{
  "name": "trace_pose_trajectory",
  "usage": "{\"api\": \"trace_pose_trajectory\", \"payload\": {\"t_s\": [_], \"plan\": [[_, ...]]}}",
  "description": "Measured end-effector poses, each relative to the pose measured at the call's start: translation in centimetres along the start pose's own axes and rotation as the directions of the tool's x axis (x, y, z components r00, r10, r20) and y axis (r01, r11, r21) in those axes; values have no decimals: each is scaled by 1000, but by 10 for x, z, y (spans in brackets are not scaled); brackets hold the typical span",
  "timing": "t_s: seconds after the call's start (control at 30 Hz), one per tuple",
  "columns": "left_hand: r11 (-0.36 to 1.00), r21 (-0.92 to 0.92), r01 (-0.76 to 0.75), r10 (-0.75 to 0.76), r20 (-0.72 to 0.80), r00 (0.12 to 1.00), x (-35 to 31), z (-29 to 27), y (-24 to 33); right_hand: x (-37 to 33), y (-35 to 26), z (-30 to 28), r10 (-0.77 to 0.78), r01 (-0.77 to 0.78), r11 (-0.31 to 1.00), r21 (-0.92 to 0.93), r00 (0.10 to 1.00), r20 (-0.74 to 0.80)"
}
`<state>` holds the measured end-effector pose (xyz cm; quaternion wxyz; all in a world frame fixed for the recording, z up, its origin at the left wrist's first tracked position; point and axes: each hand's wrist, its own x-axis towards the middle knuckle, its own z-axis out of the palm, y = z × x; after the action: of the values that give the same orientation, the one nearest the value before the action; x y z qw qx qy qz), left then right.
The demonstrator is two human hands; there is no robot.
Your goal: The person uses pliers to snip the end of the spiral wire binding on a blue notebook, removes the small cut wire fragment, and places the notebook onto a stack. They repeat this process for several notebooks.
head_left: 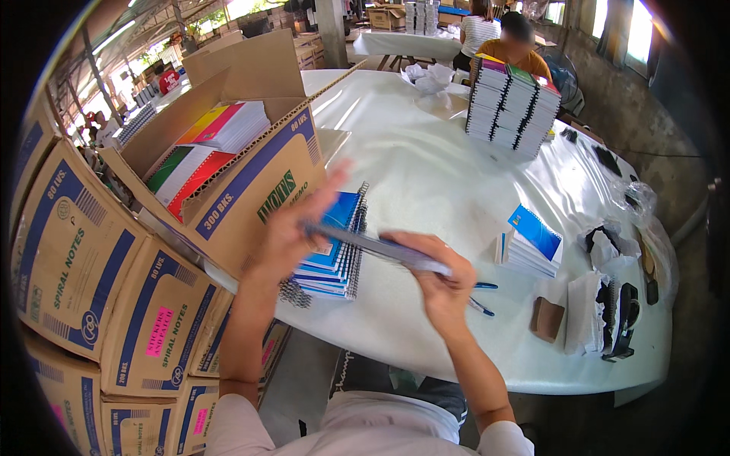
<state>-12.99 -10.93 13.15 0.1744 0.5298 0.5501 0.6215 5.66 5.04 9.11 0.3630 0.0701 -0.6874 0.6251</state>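
A thin notebook, seen almost edge-on and blurred, is in front of me over the table. My right hand grips its right end, thumb and fingers wrapped round it. My left hand is at the other end, which overlaps the palm; its fingers are stretched out and smeared by motion. Beneath and behind the hands stands a stack of blue spiral notebooks, wire coils showing along the sides. Left of it is an open cardboard box with colourful notebooks in it.
White sheeting covers the table. On the right are blue-covered booklets, blue pens, a brown block and a black tool. Tall notebook stacks stand before a seated person. Closed cartons are piled at left.
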Motion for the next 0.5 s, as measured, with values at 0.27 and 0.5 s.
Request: {"api": "trace_pose_trajectory", "payload": {"t_s": [0.27, 0.5], "plan": [[905, -4, 426, -424, -108, 899, -14, -52, -40, 25, 7, 39, -196, 413, 525, -744, 909, 367], [850, 226, 477, -434, -214, 875, 1, -47, -50, -4, 3, -63, 4, 5, 585, -811, 1000, 9]]}}
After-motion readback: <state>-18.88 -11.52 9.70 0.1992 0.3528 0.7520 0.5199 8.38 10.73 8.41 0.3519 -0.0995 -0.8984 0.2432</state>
